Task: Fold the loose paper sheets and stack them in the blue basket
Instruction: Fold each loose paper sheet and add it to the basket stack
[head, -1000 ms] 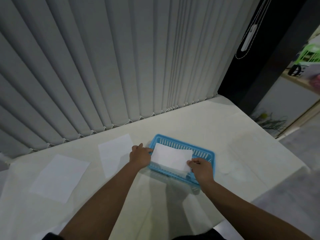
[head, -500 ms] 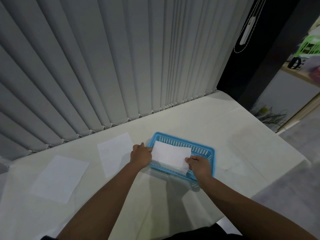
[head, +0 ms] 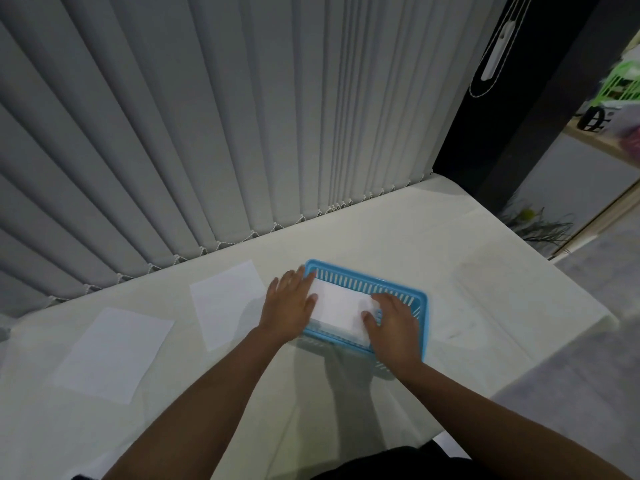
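I have both hands spread flat, gripping nothing: my left hand (head: 290,303) presses the left end of the folded sheet (head: 341,303) and my right hand (head: 393,329) presses its right end, pinning it down inside the blue basket (head: 419,296) at the centre of the frame. Two loose sheets, one (head: 225,301) just left of the basket and another (head: 112,353) at lower left, lie unfolded. If I lift off unevenly, the fold may spring open or the light basket may skid on the table (head: 398,233). I cannot see the basket floor or any sheets beneath; my right wrist covers its near corner.
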`<move>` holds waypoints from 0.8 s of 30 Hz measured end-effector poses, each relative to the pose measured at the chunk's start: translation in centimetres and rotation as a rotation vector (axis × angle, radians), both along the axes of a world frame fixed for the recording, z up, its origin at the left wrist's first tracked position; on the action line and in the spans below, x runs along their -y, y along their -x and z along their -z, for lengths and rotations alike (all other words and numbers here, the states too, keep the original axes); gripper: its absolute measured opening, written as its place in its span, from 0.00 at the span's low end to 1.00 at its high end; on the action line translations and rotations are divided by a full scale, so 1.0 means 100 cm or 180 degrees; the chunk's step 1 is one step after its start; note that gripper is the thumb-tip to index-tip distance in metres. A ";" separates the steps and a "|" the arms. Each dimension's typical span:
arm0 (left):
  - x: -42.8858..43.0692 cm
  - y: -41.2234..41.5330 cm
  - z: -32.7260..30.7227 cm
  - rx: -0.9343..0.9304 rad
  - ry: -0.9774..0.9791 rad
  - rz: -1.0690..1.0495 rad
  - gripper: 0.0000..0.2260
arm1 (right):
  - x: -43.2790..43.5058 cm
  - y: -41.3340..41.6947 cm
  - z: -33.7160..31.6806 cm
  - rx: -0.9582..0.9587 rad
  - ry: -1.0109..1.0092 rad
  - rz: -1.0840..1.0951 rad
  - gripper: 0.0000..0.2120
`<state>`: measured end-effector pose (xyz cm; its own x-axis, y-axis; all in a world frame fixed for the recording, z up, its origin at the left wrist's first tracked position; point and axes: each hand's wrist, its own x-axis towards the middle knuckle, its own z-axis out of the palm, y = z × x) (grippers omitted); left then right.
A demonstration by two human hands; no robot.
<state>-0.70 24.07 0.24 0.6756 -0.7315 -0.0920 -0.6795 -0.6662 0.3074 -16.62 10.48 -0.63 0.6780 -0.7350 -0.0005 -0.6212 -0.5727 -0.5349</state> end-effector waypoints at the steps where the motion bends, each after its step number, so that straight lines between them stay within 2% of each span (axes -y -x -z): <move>1: 0.002 0.003 0.004 -0.0013 -0.0165 0.0203 0.24 | -0.001 -0.002 0.000 -0.0291 0.0220 -0.0351 0.26; 3: 0.005 0.007 0.013 -0.0049 -0.0506 0.0445 0.27 | -0.002 -0.007 0.002 -0.0832 0.0481 -0.0932 0.39; 5: 0.006 0.008 0.021 -0.0049 -0.0725 0.0528 0.29 | -0.001 -0.009 0.010 -0.1204 0.0433 -0.1224 0.45; 11: 0.002 0.006 0.031 0.0067 -0.0834 0.0653 0.44 | 0.005 -0.004 0.029 -0.1430 0.0354 -0.1260 0.40; 18: 0.002 0.010 0.032 0.0158 -0.0927 0.0373 0.38 | 0.013 0.004 0.034 -0.1435 0.0374 -0.1347 0.44; 21: -0.003 0.016 0.024 0.0129 -0.0976 0.0135 0.40 | 0.020 0.008 0.027 -0.1506 0.0338 -0.1409 0.48; 22: -0.005 0.018 0.021 0.0155 -0.1001 0.0066 0.39 | 0.023 0.009 0.024 -0.1512 0.0338 -0.1441 0.47; 24: -0.009 0.024 0.018 0.0233 -0.1035 -0.0128 0.31 | 0.029 0.012 0.018 -0.1497 0.0401 -0.1528 0.40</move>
